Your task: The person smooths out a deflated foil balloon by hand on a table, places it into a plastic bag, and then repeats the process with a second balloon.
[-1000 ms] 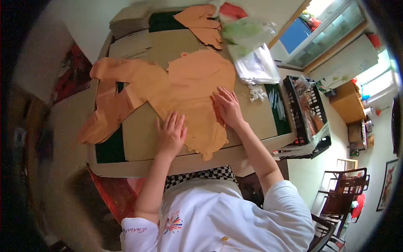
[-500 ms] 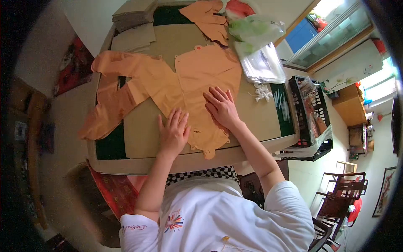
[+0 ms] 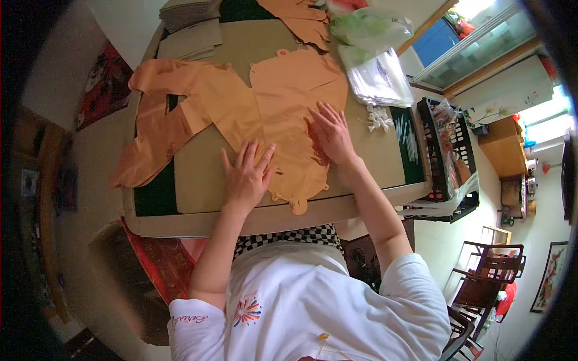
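Note:
A flat orange foil sheet (image 3: 289,90), wide with small tabs at its edge and a branching left part, lies on a brown board (image 3: 205,186) on the table. My left hand (image 3: 247,177) rests at the lower left edge of the foil, fingers spread, partly on the board. Fingers apart and pointing up, my right hand (image 3: 332,135) lies on the foil's right edge, beside a darker, crinkled patch. Neither hand grips anything.
Brown cardboard pieces (image 3: 189,39) are stacked at the back left. More orange foil (image 3: 298,21) lies at the back. Clear plastic bags (image 3: 382,78), white ties (image 3: 378,119), white sticks (image 3: 408,138) and a black crate (image 3: 442,150) are on the right.
My right hand has shifted right across the foil, uncovering more of the crinkled patch. My left hand stays nearly in place. The table appears slightly higher in view.

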Available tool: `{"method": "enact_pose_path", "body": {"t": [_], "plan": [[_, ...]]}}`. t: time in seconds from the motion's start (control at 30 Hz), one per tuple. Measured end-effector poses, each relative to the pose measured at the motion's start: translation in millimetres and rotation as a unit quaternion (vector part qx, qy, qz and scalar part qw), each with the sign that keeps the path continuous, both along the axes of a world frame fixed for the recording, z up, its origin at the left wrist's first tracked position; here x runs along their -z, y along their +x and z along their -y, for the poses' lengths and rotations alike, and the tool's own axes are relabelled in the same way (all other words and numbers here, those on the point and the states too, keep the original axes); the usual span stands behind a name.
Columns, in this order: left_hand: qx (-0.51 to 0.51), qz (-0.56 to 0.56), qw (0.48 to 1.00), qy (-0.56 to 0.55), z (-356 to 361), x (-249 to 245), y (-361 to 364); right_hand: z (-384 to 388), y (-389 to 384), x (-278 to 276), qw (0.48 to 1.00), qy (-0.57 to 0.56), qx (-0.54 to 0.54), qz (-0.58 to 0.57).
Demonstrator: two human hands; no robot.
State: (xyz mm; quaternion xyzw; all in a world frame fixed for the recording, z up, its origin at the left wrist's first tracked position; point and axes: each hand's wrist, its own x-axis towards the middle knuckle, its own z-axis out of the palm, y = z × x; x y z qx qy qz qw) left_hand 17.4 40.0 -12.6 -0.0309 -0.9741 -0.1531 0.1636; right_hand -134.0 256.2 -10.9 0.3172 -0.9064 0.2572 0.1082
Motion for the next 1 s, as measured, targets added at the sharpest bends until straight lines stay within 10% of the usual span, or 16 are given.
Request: {"method": "enact_pose_path", "body": {"t": [1.0], "plan": [[0.04, -0.045, 0.986, 0.153, 5, 14, -1, -47, -1, -10, 0.989, -0.089, 0.08, -0.09]]}}
